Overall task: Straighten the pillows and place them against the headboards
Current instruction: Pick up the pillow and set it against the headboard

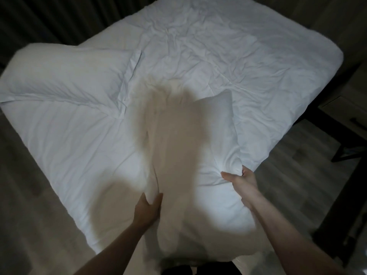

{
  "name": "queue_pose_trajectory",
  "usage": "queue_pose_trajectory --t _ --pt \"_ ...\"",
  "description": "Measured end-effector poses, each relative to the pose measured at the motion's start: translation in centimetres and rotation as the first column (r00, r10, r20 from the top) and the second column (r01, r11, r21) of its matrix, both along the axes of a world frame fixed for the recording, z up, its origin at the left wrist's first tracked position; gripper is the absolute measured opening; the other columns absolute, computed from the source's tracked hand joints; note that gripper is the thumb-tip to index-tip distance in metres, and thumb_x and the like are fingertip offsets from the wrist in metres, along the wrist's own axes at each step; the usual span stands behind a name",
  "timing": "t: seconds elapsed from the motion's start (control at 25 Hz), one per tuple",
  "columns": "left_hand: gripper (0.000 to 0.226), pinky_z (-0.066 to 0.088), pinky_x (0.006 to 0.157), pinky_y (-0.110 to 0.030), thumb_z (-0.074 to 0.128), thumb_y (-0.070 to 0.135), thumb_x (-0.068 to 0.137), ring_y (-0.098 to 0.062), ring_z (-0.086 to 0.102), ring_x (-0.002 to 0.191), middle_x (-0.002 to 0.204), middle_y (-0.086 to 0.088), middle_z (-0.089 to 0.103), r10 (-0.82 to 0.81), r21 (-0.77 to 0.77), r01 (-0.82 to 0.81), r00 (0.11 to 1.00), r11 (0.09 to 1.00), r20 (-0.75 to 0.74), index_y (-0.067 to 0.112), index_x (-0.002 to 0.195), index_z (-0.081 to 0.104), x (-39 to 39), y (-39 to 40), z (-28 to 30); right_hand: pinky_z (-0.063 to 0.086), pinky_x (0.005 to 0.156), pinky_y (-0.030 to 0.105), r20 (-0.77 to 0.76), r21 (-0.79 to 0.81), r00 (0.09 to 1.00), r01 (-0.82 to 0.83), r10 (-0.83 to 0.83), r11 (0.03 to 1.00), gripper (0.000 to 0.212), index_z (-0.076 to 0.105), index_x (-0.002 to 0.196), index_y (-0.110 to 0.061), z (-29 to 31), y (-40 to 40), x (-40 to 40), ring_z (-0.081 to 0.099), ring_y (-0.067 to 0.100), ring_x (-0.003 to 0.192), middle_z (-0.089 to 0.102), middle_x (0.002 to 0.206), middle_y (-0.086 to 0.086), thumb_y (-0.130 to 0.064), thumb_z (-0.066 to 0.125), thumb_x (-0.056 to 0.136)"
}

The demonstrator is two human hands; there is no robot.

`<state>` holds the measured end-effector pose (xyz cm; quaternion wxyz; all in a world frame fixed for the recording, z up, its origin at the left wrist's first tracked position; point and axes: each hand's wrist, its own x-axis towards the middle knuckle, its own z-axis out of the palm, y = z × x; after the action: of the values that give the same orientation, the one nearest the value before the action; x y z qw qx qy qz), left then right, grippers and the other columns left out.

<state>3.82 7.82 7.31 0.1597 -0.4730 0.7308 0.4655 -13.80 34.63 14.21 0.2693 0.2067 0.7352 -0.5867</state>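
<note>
- The person stands at one end of a bed covered with a wrinkled white sheet, and holds a white pillow with both hands.
- The left hand grips the left edge of this pillow; the thumb and the fingers are curled around a fold of the fabric.
- The right hand pinches the right edge, with the thumb on top and the fingers hidden behind the cloth.
- The pillow seems lifted a little above the sheet and is blurred at its lower part, so I judge it is being shaken or pulled flat. Holding the two opposite sides lets the person stretch the case and spread the filling evenly.
- A dark shadow falls across the middle of the pillow and the sheet, probably from the person's own head and body against the light.
- A second pillow lies at the left side of the bed, slanted, apart from the held one. It is not yet straightened.
- No headboard is visible, so I cannot tell at which end the pillows must go.
- At the right there is a wooden floor and dark furniture; a curtain hangs at the upper left.
- The task looks to be at an early step.
</note>
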Motion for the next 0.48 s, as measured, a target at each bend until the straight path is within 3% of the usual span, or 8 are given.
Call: queue_pose_trajectory --t 0.08,0.16,0.24,0.32,0.4,0.48 --pt "0.055 0.056 0.085 -0.043 0.066 0.062 0.087 -0.029 0.068 0.097 0.103 -0.005 0.072 -0.109 0.092 0.095 0.98 0.991 0.165 0.011 0.108 0.066 2.0 0.2 0.7 0.055 0.068 0.023 -0.083 0.005 0.99 -0.115 0.115 0.993 0.019 0.073 0.086 -0.014 2.1 0.0 1.4 0.074 0.013 0.074 0.078 0.071 -0.01 0.002 0.081 0.081" --pt "0.036 0.053 0.082 -0.044 0.071 0.046 0.09 -0.025 0.062 0.093 0.096 -0.002 0.064 -0.222 0.116 0.206 0.964 0.972 0.147 0.013 0.099 0.062 2.6 0.7 2.6 0.057 0.074 0.019 -0.101 0.011 0.971 -0.218 0.218 0.976 0.019 0.076 0.094 -0.011 3.4 -0.2 3.5 0.076 0.011 0.08 0.08 0.082 -0.008 0.0 0.082 0.081" --pt "0.035 0.049 0.081 -0.033 0.076 0.031 0.091 -0.019 0.061 0.099 0.115 0.001 0.063 -0.26 0.066 0.262 0.965 0.963 -0.042 0.016 0.119 0.062 2.0 1.0 5.1 0.055 0.088 0.021 -0.131 0.052 0.938 -0.318 0.322 0.947 0.035 0.075 0.108 -0.006 3.8 -0.7 6.5 0.074 0.012 0.094 0.079 0.099 -0.005 -0.019 0.087 0.077" --pt "0.038 0.052 0.077 -0.025 0.078 0.027 0.09 -0.013 0.065 0.099 0.128 0.001 0.063 -0.23 -0.019 0.236 0.917 0.971 -0.326 0.022 0.124 0.062 -0.1 0.9 9.6 0.051 0.106 0.031 -0.158 0.083 0.897 -0.405 0.414 0.91 0.06 0.073 0.118 -0.008 4.2 -1.2 9.2 0.07 0.014 0.113 0.077 0.119 -0.002 -0.039 0.086 0.068" --pt "0.038 0.055 0.074 -0.024 0.076 0.032 0.089 -0.011 0.066 0.1 0.132 0.003 0.058 -0.32 -0.157 0.282 0.762 0.947 -0.564 0.028 0.124 0.061 -3.5 0.7 14.3 0.055 0.102 0.029 -0.174 0.114 0.87 -0.447 0.461 0.887 0.038 0.077 0.11 -0.015 4.8 -1.5 10.4 0.073 0.009 0.109 0.08 0.112 -0.006 -0.029 0.084 0.075" --pt "0.049 0.056 0.079 -0.025 0.067 0.04 0.087 -0.012 0.064 0.107 0.142 0.007 0.05 -0.623 -0.419 0.464 0.517 0.78 -0.588 0.028 0.134 0.058 -7.3 0.9 17.9 0.055 0.078 0.019 -0.197 0.137 0.823 -0.516 0.534 0.846 0.015 0.076 0.088 -0.023 5.8 -1.8 10.8 0.073 -0.001 0.081 0.078 0.083 -0.018 -0.011 0.082 0.082"
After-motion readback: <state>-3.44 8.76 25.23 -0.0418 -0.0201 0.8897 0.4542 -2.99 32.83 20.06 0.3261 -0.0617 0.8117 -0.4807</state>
